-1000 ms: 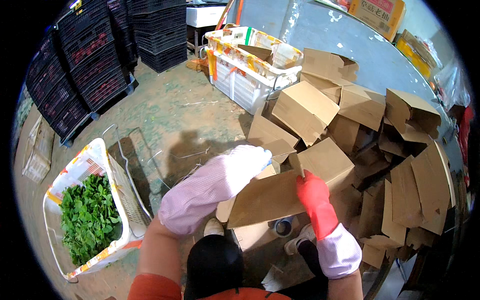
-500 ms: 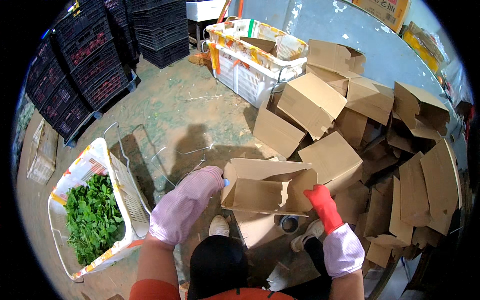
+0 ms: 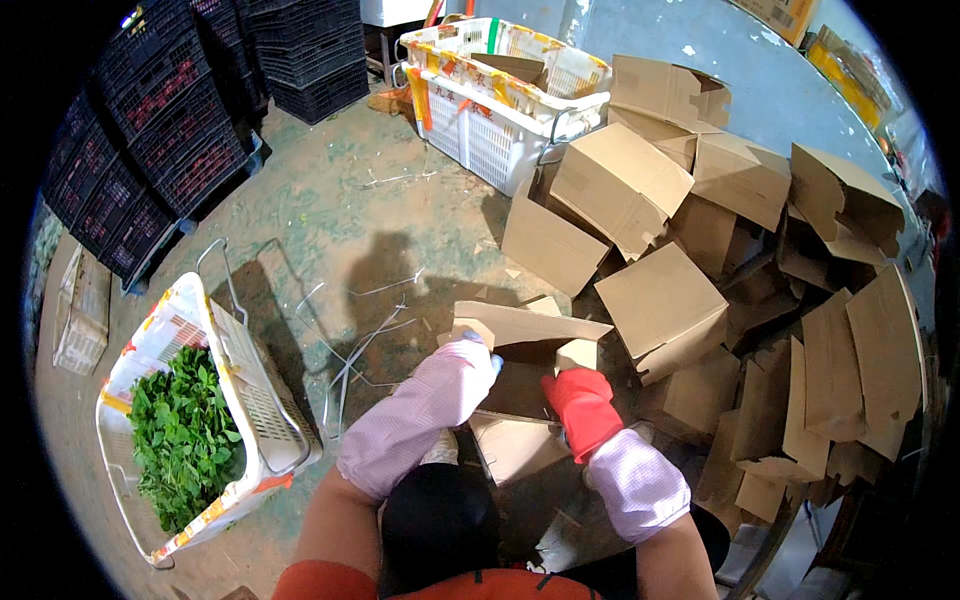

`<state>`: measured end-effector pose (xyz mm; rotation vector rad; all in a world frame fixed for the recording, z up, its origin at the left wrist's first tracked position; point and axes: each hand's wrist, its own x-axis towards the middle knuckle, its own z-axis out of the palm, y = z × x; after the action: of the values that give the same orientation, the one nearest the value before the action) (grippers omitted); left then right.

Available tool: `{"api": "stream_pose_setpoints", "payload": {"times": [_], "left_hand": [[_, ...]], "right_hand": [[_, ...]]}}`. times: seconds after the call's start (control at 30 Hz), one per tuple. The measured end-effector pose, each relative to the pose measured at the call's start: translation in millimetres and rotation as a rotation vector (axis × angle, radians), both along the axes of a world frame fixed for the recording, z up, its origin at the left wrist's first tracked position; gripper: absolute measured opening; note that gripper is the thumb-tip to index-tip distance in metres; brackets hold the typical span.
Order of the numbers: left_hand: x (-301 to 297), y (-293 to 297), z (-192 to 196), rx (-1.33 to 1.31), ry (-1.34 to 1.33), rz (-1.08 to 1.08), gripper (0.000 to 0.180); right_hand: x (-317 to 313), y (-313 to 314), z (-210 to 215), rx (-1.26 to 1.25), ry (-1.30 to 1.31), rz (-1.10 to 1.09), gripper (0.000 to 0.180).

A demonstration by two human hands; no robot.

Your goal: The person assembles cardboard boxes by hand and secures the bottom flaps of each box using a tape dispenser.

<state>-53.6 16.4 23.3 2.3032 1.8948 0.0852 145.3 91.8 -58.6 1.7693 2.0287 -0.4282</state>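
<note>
An open brown cardboard box sits low in front of me, its long far wall upright and short flaps bent at both ends. My left hand, in a bluish glove below a checked pale sleeve cover, is closed at the box's left end, by a flap; some of its fingers are hidden. At the right end, my right hand, in a red rubber glove, has curled fingers on the box's near edge. Beneath the box lies a flat cardboard piece.
Many empty cartons are heaped on the right. White plastic baskets stand nested at the back. A white basket of leafy greens is on the left. Black crates are stacked behind; white straps litter the floor.
Both hands have drawn inward over the box, the left to the right and the right to the left. The box's end flaps now bend inward. The tape roll is now out of sight.
</note>
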Motion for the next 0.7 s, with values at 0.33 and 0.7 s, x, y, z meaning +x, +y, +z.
{"api": "stream_pose_setpoints", "payload": {"times": [0.33,0.7], "left_hand": [[-12.2,-21.6,-24.4,-0.396,-0.103,0.002,0.088],[-16.4,-3.5,-80.2,0.311,-0.165,0.141,0.049]], "right_hand": [[36.7,1.6,18.4,0.013,0.296,-0.186,0.057],[51.5,-8.7,16.9,0.524,0.222,-0.192,0.056]]}}
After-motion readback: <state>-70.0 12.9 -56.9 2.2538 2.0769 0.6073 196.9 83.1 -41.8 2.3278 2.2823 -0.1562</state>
